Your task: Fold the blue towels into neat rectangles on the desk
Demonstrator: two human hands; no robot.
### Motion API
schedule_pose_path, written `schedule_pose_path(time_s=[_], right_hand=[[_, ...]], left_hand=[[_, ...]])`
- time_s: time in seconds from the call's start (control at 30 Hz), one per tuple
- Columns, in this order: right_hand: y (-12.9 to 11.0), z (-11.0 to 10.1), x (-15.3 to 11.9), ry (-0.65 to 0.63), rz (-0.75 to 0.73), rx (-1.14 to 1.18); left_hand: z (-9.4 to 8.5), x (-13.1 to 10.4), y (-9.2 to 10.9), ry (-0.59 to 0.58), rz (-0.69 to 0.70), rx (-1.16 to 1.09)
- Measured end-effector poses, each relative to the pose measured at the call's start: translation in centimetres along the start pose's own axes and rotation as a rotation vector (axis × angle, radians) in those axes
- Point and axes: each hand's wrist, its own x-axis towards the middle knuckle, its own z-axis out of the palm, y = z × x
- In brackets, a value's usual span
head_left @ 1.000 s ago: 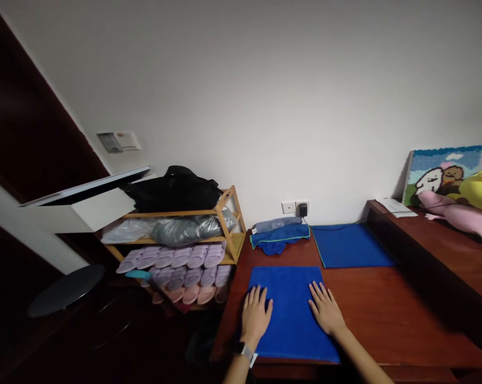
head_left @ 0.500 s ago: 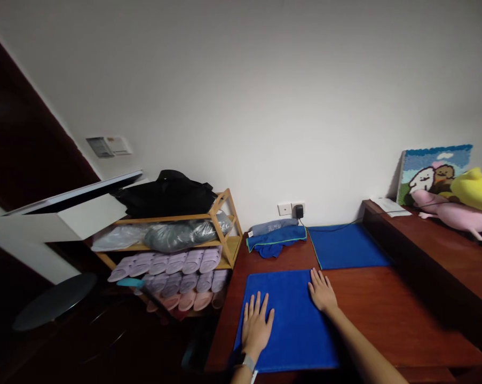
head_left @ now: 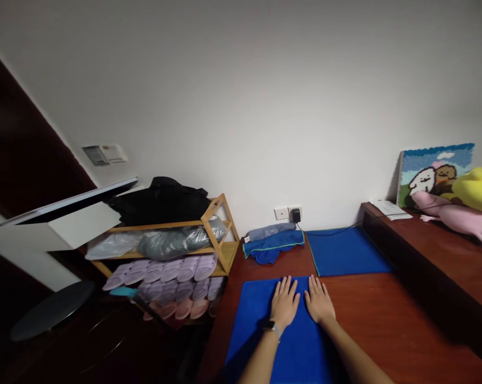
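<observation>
A blue cloth (head_left: 253,314) lies spread flat on the reddish-brown wooden table (head_left: 385,325). My left hand (head_left: 284,304), with a watch at the wrist, rests palm down on its far part, fingers stretched out. Close beside it, my right hand (head_left: 319,300) lies flat over the cloth's far right corner, fingers extended. Neither hand grips anything. Behind my right hand, a second blue cloth (head_left: 348,252) with a green edge is laid flat against the wall. A crumpled blue cloth (head_left: 270,249) sits at the back left.
A grey rolled item (head_left: 270,232) lies by the wall near a plugged-in black adapter (head_left: 295,215). Left of the table stands a wooden rack (head_left: 224,234) with slippers and a black bag (head_left: 160,202). On a raised ledge at right are a pink plush toy (head_left: 457,213) and a yellow one (head_left: 479,189).
My left hand has slid forward and right across the cloth, and now lies beside my right hand. My right hand stays near the far right corner. The view has shifted slightly.
</observation>
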Motion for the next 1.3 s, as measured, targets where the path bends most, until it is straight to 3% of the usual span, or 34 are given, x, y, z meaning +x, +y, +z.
schedule_pose_path(time_s=[0.1,0.17,0.4,0.5,0.7,0.8,0.87,0.93,1.0,1.07,1.13,1.2,1.3], right_hand=[[0.1,0.2,0.0,-0.005,-0.006,-0.012],[0.2,0.3,0.0,0.001,-0.003,-0.005],[0.2,0.3,-0.1,0.007,0.005,-0.01],[0.2,0.5,-0.1,0.016,0.013,-0.019],[0.0,0.3,-0.1,0.007,0.017,-0.03],[-0.2,0.0,-0.1,0.003,0.027,-0.04],[-0.2,0.0,-0.1,0.006,0.026,-0.035],[-0.2,0.1,-0.1,0.015,0.02,-0.031],[0.0,0.3,-0.1,0.016,0.011,-0.034],[0.3,0.4,-0.1,0.005,-0.01,-0.054],[0.5,0.6,-0.2,-0.003,-0.039,-0.087],[0.7,0.8,-0.2,0.002,-0.058,-0.11],[0.7,0.9,-0.2,0.01,-0.034,-0.106]], left_hand=[[1.4,1.9,0.5,-0.068,0.016,-0.027],[1.5,1.7,-0.7,-0.094,0.023,-0.031],[-1.7,-2.9,-10.9,-0.108,-0.184,0.075],[-2.2,-4.1,-14.0,-0.079,-0.218,0.108],[-2.2,-4.3,-15.0,-0.084,-0.217,0.106],[-2.6,-3.7,-14.4,-0.116,-0.23,0.1],[-2.6,-2.9,-12.7,-0.08,-0.23,0.09],[-1.9,-1.7,-9.4,-0.012,-0.187,0.052],[-0.7,-0.4,-5.0,0.021,-0.102,-0.022],[0.7,0.8,-0.4,-0.008,-0.021,-0.107],[1.9,1.5,2.9,-0.059,-0.006,-0.162],[2.5,1.5,4.2,-0.088,-0.015,-0.181],[2.1,0.5,2.1,-0.083,-0.047,-0.176]])
